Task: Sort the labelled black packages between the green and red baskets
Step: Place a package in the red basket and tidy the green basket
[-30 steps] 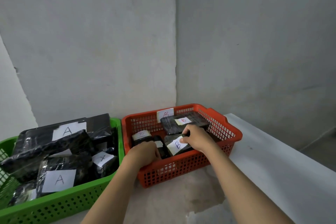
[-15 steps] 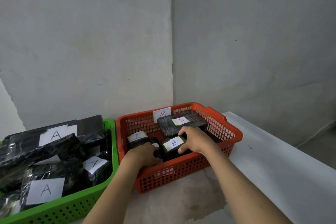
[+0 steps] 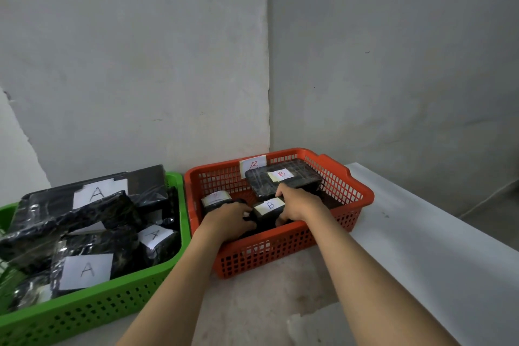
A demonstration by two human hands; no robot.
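Both forearms extend forward from the bottom edge of the view, over the near wall of the red basket (image 3: 280,250). The left hand (image 3: 229,218) is palm down inside the basket, fingers curled over a dark package whose label is hidden beneath it. The right hand (image 3: 299,202) is also palm down, fingers curled round the right side of the small package marked B (image 3: 266,209), which sits between the two hands near the basket's front wall. The left fingertips lie against that package's left side; whether they grip it cannot be told.

Handling, as a judgement: the small package is wrapped in glossy black film, so the surface is likely slippery and somewhat soft under pressure. It appears compact and light. Take hold across two opposite sides rather than on the paper label, which could peel or tear.

Just beyond the left hand lies another small package (image 3: 216,199) with a faint label. Beyond the right hand, touching its knuckles, a large flat package marked B (image 3: 283,181) leans toward the far wall, below a B tag (image 3: 252,166) on the mesh.

Well to the left of the left hand, the green basket (image 3: 92,314) holds several packages marked A (image 3: 87,270). Both baskets stand on the tabletop (image 3: 421,247), in a wall corner.
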